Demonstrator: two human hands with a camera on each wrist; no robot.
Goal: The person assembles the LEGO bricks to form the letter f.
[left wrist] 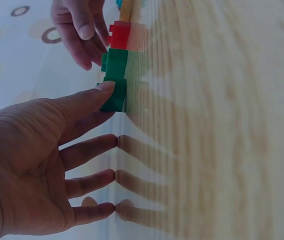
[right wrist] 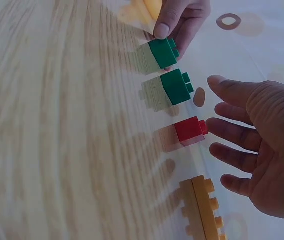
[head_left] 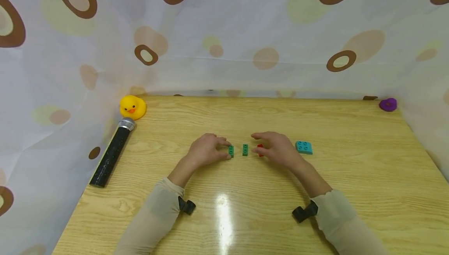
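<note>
My left hand (head_left: 208, 150) pinches a small green toy building brick (head_left: 231, 152) between thumb and index finger, its other fingers spread with tips at the tabletop. Just to the right stands a second green brick (head_left: 245, 150). Beyond that is a red brick (head_left: 260, 151), partly covered by my right hand (head_left: 279, 148) in the head view. The right hand hovers over the red one with fingers loosely spread, holding nothing. An orange brick (right wrist: 207, 210) with a row of studs shows in the right wrist view; the right hand hides it from the head camera.
A flat teal brick (head_left: 303, 147) lies right of my right hand. At the left edge of the wooden table (head_left: 266, 208) are a black microphone (head_left: 114, 153) and a yellow rubber duck (head_left: 133, 107). A small purple duck (head_left: 388, 104) sits in the far right corner. Patterned curtains (head_left: 238, 21) enclose the table.
</note>
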